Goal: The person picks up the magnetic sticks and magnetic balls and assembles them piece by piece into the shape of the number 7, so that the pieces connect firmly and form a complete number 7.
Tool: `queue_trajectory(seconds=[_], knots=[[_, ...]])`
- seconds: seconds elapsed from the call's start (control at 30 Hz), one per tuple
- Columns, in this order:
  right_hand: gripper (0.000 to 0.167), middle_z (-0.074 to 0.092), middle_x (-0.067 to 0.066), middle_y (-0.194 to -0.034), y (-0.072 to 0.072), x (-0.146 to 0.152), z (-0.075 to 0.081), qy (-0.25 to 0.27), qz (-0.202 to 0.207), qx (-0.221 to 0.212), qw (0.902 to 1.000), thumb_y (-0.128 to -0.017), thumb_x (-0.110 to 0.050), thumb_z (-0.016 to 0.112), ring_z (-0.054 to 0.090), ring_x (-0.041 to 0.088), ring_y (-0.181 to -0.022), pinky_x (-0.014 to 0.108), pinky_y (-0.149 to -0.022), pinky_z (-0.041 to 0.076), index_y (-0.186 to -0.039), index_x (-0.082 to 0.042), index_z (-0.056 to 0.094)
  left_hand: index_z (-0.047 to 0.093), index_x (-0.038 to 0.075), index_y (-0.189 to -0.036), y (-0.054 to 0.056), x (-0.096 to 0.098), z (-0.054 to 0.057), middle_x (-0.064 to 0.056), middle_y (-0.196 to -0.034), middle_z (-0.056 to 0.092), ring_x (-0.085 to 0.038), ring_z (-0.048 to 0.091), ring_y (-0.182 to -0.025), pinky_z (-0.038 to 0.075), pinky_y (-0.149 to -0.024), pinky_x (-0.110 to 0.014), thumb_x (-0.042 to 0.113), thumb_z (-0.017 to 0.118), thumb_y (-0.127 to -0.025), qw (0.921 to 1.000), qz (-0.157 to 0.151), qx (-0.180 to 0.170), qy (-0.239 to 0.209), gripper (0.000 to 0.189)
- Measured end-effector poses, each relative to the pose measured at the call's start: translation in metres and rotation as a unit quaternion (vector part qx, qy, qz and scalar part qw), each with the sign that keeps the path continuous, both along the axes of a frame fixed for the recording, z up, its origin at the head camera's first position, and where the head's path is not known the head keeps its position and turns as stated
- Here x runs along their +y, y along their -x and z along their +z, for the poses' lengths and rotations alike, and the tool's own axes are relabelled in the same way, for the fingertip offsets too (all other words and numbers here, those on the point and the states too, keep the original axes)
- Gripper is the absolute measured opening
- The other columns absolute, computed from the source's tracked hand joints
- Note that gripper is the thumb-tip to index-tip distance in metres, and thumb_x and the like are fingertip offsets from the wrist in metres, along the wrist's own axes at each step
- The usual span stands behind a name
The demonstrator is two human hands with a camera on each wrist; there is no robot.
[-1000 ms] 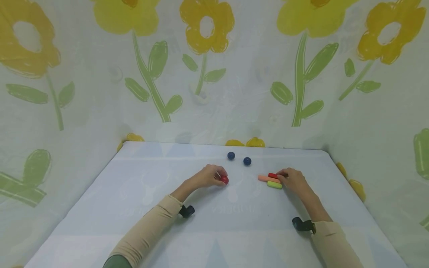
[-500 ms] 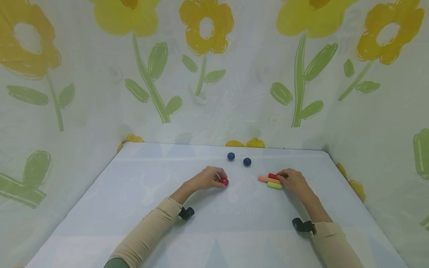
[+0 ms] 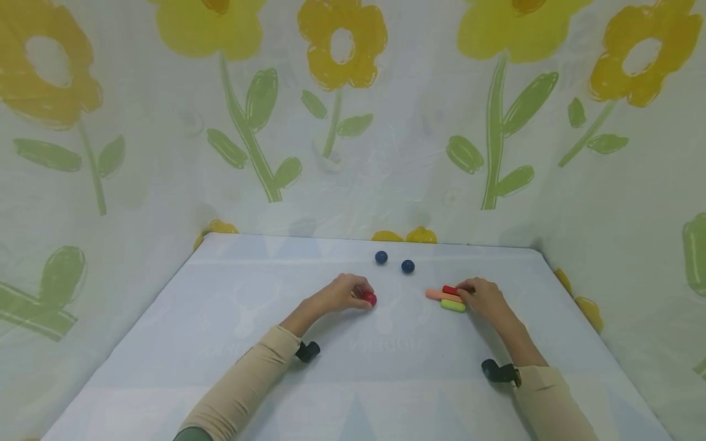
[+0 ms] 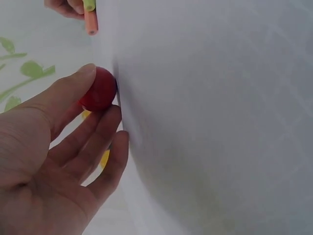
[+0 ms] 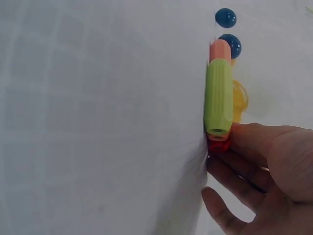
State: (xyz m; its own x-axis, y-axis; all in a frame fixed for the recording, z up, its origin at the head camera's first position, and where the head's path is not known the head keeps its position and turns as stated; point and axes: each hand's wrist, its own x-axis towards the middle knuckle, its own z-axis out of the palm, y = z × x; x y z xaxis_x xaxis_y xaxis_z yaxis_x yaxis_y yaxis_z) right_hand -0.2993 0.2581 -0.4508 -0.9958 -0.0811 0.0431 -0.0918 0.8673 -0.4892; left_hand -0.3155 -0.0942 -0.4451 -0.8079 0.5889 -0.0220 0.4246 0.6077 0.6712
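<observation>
Fingers and thumb of my left hand (image 3: 344,293) pinch a glossy red ball (image 3: 370,299) at the table surface, and the left wrist view shows the ball (image 4: 100,89) between thumb and fingertips. On the right, my right hand (image 3: 485,298) pinches the end of a short red stick (image 3: 449,290). Alongside that stick lie a longer salmon stick (image 3: 437,294) and a short yellow-green stick (image 3: 453,305), side by side. In the right wrist view the yellow-green stick (image 5: 218,95), with a small hole in its end, hides most of the other two.
Two dark blue balls (image 3: 381,257) (image 3: 407,266) stand apart behind the sticks, towards the far edge of the white table (image 3: 265,398). A flower-printed curtain (image 3: 408,122) rises behind and beside it. Each wrist wears a black camera (image 3: 307,351).
</observation>
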Motion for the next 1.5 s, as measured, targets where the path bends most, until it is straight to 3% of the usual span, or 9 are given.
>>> queue_trajectory(seconds=[0.4, 0.8, 1.5], knots=[[0.025, 0.067, 0.022, -0.114, 0.0009, -0.0024, 0.0, -0.02, 0.013, 0.021, 0.9995, -0.096, -0.013, 0.062, 0.061, 0.035, -0.104, 0.053, -0.094, 0.05, -0.116, 0.002, 0.066, 0.07, 0.015, -0.11, -0.0038, 0.0077, 0.0029, 0.004, -0.1, 0.071, -0.007, 0.063, -0.091, 0.053, -0.084, -0.019, 0.019, 0.077, -0.085, 0.9988, 0.01, 0.025, 0.042, 0.026], [0.026, 0.068, 0.02, -0.111, 0.0033, 0.0002, -0.004, -0.024, 0.022, 0.036, 0.9988, -0.096, -0.016, 0.063, 0.061, 0.031, -0.097, 0.05, -0.088, 0.053, -0.116, 0.0, 0.066, 0.07, 0.014, -0.108, -0.0044, 0.0059, 0.0011, 0.005, -0.098, 0.071, -0.005, 0.063, -0.089, 0.052, -0.083, -0.019, 0.018, 0.076, -0.086, 0.9988, 0.002, 0.035, 0.034, 0.024], [0.024, 0.069, 0.016, -0.105, 0.0019, 0.0, 0.0042, -0.003, 0.026, 0.077, 0.9967, -0.096, -0.017, 0.063, 0.06, 0.026, -0.089, 0.03, -0.069, 0.052, -0.114, -0.002, 0.067, 0.07, 0.012, -0.108, -0.0069, 0.0097, 0.0066, 0.003, -0.096, 0.071, -0.006, 0.062, -0.085, 0.052, -0.082, -0.018, 0.016, 0.076, -0.085, 0.9985, 0.005, 0.031, 0.045, 0.024]])
